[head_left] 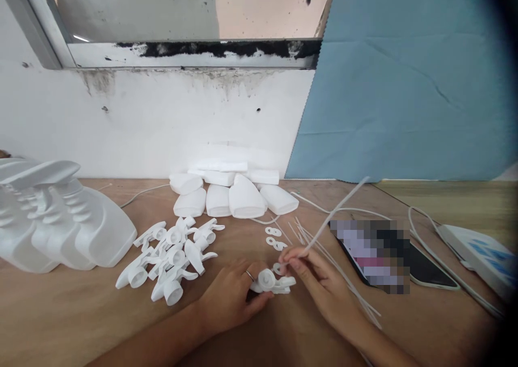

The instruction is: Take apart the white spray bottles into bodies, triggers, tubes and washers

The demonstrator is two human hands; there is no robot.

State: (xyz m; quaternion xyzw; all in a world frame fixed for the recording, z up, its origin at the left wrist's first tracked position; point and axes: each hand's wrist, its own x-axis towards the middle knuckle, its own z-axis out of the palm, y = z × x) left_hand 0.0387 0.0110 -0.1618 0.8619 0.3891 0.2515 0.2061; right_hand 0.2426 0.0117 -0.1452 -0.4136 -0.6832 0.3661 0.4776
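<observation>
My left hand (pixel 230 297), a ring on one finger, is closed round a white trigger spray head (pixel 279 285) low over the wooden table, its round collar opening turned up. Close beside it, my right hand (pixel 313 278) pinches a thin white tube (pixel 338 210) that slants up to the right. A small white washer (pixel 277 269) shows between the two hands; whether the right fingers touch it I cannot tell. More white washers (pixel 273 231) lie just beyond. To the left sits a pile of white trigger spray heads (pixel 176 256).
White spray bottles (pixel 93 226) stand at the far left. White plastic shells (pixel 246 197) are heaped against the wall. Loose thin tubes (pixel 343 272) lie right of my hands, near a phone with a blurred screen (pixel 372 259), a second phone (pixel 433 267), cables and a white box (pixel 481 253).
</observation>
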